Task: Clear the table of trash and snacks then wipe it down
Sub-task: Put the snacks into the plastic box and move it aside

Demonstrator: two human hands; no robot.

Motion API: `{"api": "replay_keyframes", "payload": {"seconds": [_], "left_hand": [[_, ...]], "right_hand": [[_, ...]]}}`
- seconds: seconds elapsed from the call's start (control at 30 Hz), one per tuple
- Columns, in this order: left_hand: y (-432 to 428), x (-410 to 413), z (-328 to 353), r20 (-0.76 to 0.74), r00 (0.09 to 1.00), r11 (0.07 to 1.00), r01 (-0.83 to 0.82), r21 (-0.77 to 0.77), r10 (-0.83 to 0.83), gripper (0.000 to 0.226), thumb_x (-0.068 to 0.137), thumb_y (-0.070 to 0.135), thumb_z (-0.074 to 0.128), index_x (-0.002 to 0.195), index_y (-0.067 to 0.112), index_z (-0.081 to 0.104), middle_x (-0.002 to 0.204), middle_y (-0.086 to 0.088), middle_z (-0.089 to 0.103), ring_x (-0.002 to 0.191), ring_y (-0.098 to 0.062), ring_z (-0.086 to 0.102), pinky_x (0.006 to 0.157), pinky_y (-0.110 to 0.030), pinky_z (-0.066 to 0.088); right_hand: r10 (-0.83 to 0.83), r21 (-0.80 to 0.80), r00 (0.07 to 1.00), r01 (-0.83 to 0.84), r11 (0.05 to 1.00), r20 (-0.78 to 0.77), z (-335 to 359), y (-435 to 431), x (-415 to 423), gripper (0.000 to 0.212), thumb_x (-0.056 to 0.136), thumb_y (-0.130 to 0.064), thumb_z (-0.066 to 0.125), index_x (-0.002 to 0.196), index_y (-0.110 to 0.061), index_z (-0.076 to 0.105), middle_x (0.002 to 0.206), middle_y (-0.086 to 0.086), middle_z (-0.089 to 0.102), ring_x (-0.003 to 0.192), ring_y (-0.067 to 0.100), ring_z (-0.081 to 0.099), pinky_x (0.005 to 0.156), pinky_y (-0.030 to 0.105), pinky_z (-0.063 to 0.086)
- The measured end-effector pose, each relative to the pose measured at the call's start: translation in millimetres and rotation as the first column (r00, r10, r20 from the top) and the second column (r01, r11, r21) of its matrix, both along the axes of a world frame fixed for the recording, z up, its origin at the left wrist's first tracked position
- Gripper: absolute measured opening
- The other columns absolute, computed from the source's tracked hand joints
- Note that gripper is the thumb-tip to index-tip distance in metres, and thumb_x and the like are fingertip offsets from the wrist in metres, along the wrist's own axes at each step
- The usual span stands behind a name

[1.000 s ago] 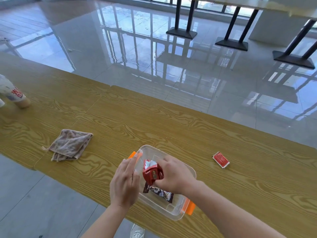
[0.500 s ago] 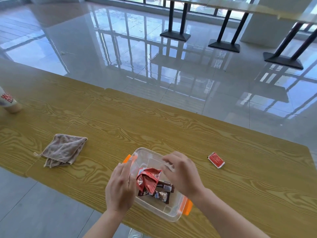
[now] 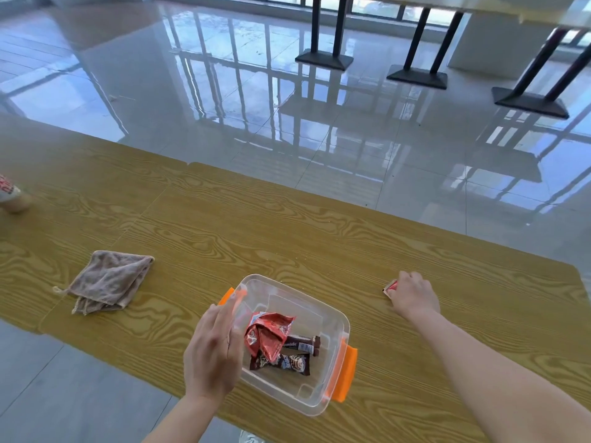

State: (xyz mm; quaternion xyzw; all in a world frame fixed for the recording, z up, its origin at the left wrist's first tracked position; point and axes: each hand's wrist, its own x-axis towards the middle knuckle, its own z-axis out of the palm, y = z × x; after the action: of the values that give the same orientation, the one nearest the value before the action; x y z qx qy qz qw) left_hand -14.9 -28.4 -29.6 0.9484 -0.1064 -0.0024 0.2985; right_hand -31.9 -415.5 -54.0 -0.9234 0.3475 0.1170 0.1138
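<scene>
A clear plastic box [image 3: 332,318] with orange handles sits near the table's front edge. Inside lie a crumpled red wrapper [image 3: 270,332] and two brown snack bars [image 3: 287,362]. My left hand [image 3: 212,350] rests flat against the box's left wall, fingers straight. Off to the right, my right hand [image 3: 412,295] lies over a small red packet [image 3: 391,286] on the wooden table [image 3: 256,238], fingers curled onto it; only the packet's left end shows. A folded grey-brown cloth [image 3: 108,281] lies to the left.
A white cup with red print [image 3: 9,195] stands at the far left edge. The table's front edge runs just below the box. Beyond the table is glossy tiled floor with black table legs [image 3: 323,55] at the back.
My right hand let go of the red wrapper in the box and reached right onto the small red packet. The left hand stayed at the box.
</scene>
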Motion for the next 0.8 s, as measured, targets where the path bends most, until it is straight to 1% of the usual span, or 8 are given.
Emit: {"api": "replay_keyframes", "payload": {"seconds": [0.1, 0.23, 0.33, 0.5, 0.6, 0.67, 0.73, 0.8], "left_hand": [[0, 0, 0, -0.011, 1.0, 1.0, -0.002, 0.01, 0.002, 0.064, 0.091, 0.028, 0.032, 0.147, 0.057, 0.031, 0.144, 0.024, 0.049, 0.142, -0.012, 0.04, 0.085, -0.035, 0.051], [1, 0, 1, -0.022, 1.0, 1.0, -0.005, 0.001, 0.005, 0.064, 0.096, 0.02, 0.04, 0.147, 0.057, 0.03, 0.143, 0.026, 0.049, 0.143, -0.012, 0.037, 0.09, -0.035, 0.048], [1, 0, 2, -0.031, 1.0, 1.0, -0.004, -0.006, 0.004, 0.066, 0.096, 0.017, 0.042, 0.147, 0.057, 0.031, 0.144, 0.026, 0.049, 0.144, -0.011, 0.036, 0.092, -0.035, 0.047], [-1, 0, 3, -0.026, 1.0, 1.0, -0.002, 0.001, 0.002, 0.063, 0.091, 0.028, 0.031, 0.147, 0.058, 0.03, 0.146, 0.025, 0.047, 0.143, -0.011, 0.036, 0.091, -0.04, 0.052], [-1, 0, 2, -0.017, 1.0, 1.0, 0.0, -0.001, 0.0, 0.064, 0.091, 0.028, 0.031, 0.147, 0.059, 0.03, 0.145, 0.026, 0.047, 0.144, -0.011, 0.037, 0.09, -0.038, 0.051], [0, 0, 2, -0.018, 1.0, 1.0, -0.003, 0.002, 0.003, 0.065, 0.091, 0.027, 0.033, 0.147, 0.059, 0.029, 0.144, 0.026, 0.048, 0.143, -0.011, 0.037, 0.089, -0.037, 0.05], [0, 0, 1, -0.022, 1.0, 1.0, -0.006, 0.001, 0.006, 0.065, 0.093, 0.022, 0.038, 0.147, 0.059, 0.029, 0.144, 0.026, 0.048, 0.143, -0.012, 0.037, 0.088, -0.036, 0.05], [0, 0, 0, -0.033, 0.999, 1.0, -0.009, -0.002, 0.009, 0.07, 0.096, 0.014, 0.044, 0.147, 0.059, 0.029, 0.145, 0.025, 0.047, 0.144, -0.012, 0.036, 0.089, -0.037, 0.049]], "right_hand": [[0.018, -0.009, 0.998, -0.018, 1.0, -0.06, -11, -3, 0, 0.025, 0.098, -0.026, 0.053, 0.119, -0.014, 0.05, 0.123, 0.008, 0.052, 0.109, 0.027, 0.05, 0.082, 0.037, 0.045], [0.029, -0.028, 0.998, -0.03, 0.999, -0.052, -19, -5, -2, 0.024, 0.097, -0.02, 0.051, 0.119, -0.011, 0.053, 0.121, 0.01, 0.051, 0.108, 0.028, 0.048, 0.086, 0.039, 0.047], [0.006, -0.031, 1.0, -0.007, 0.999, -0.015, -21, -6, -5, 0.024, 0.094, -0.018, 0.057, 0.116, -0.008, 0.055, 0.115, 0.013, 0.051, 0.103, 0.029, 0.049, 0.084, 0.041, 0.05], [-0.028, -0.027, 0.999, 0.029, 0.999, 0.044, -24, -8, -8, 0.029, 0.089, -0.02, 0.066, 0.113, -0.009, 0.054, 0.112, 0.014, 0.051, 0.101, 0.029, 0.05, 0.079, 0.043, 0.052], [-0.025, -0.049, 0.997, 0.029, 0.998, 0.07, -27, -10, -10, 0.03, 0.087, -0.022, 0.07, 0.11, -0.01, 0.055, 0.104, 0.011, 0.05, 0.093, 0.026, 0.051, 0.073, 0.041, 0.052], [-0.023, -0.059, 0.996, 0.028, 0.998, 0.091, -27, -11, -12, 0.033, 0.085, -0.02, 0.072, 0.112, -0.01, 0.056, 0.103, 0.012, 0.052, 0.089, 0.028, 0.055, 0.072, 0.043, 0.054], [-0.035, -0.026, 0.99, 0.039, 0.999, 0.133, -27, -11, -14, 0.038, 0.084, -0.014, 0.072, 0.118, -0.008, 0.057, 0.105, 0.015, 0.054, 0.089, 0.032, 0.058, 0.074, 0.044, 0.053], [-0.067, 0.064, 0.977, 0.055, 0.996, 0.205, -22, -9, -14, 0.039, 0.086, -0.009, 0.069, 0.123, -0.008, 0.058, 0.109, 0.017, 0.057, 0.091, 0.034, 0.06, 0.078, 0.044, 0.052]]}}
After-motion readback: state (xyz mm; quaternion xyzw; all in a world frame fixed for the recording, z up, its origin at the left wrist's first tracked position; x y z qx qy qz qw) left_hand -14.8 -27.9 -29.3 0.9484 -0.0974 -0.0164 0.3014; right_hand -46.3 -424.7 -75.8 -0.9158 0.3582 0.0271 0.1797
